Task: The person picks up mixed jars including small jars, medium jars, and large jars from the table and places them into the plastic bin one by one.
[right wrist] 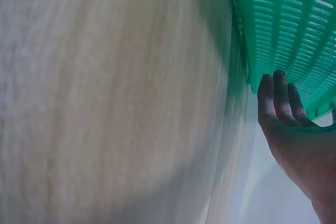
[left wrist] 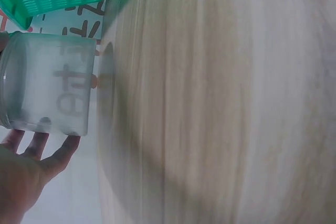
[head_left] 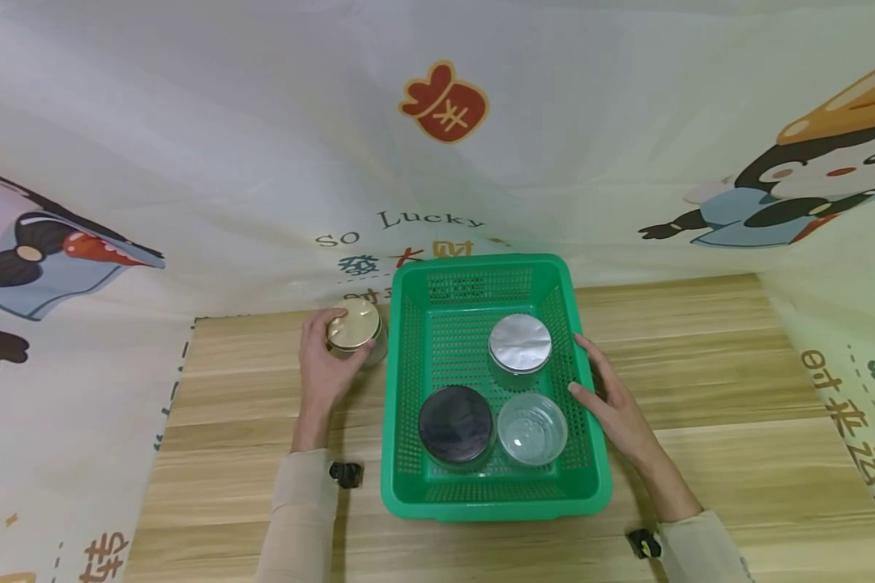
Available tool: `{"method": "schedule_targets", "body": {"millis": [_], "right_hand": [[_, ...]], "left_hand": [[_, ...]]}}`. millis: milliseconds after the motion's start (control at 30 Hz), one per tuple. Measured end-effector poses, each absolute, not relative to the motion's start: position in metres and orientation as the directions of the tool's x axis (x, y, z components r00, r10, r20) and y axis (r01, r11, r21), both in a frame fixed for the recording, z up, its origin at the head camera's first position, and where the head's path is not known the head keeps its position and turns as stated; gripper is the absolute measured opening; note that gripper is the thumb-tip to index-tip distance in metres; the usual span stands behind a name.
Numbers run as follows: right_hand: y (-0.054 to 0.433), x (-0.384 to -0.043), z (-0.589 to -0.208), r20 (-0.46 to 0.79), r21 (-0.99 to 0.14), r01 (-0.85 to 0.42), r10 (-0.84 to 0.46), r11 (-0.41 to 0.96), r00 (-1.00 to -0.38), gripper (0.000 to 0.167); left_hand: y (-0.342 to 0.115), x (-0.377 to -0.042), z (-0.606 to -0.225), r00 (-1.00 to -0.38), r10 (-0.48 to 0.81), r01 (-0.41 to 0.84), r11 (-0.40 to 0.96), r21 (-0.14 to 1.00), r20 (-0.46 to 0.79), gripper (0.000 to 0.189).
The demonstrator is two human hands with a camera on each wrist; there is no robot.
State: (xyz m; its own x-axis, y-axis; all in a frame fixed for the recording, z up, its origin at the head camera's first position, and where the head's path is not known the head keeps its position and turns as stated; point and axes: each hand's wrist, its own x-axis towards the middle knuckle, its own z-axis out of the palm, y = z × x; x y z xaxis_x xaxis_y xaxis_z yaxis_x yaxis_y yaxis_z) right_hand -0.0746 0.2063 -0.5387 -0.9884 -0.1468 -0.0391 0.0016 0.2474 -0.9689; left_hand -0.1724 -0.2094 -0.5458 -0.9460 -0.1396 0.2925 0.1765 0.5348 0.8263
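My left hand [head_left: 326, 356] grips a clear jar [left wrist: 50, 82] with a gold lid [head_left: 355, 324], just left of the green plastic basket [head_left: 497, 510]. In the left wrist view the fingers [left wrist: 59, 158] press the jar's side, and its base appears slightly above the table. My right hand [head_left: 620, 413] holds the basket's right rim, thumb over the edge and fingers [right wrist: 282, 98] along the perforated outer wall. Inside the basket are a silver-lidded jar [head_left: 520, 343], a jar with a dark lid [head_left: 455, 424] and a clear round container [head_left: 532, 429] without a visible lid.
The basket stands on a wood-grain table [head_left: 707, 389]. A printed cloth [head_left: 277, 162] with cartoon figures and lettering rises behind the table and along both sides. Small black devices [head_left: 346, 474] are on both wrists.
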Motion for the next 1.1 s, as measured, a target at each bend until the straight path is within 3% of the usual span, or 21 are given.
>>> {"method": "schedule_targets", "body": {"millis": [300,1100], "right_hand": [[0.205,-0.074,-0.538,-0.039,-0.973,0.004,-0.147,0.232,-0.988,0.064],[0.206,-0.075,-0.538,-0.026,-0.971,-0.011,-0.148,0.240,-0.989,0.064]], "left_hand": [[-0.197,-0.154,-0.505,-0.932,-0.147,0.245,0.418,0.875,0.331,0.059],[-0.195,-0.147,-0.483,-0.880,-0.114,0.386,0.395,0.834,0.462,0.057]]}}
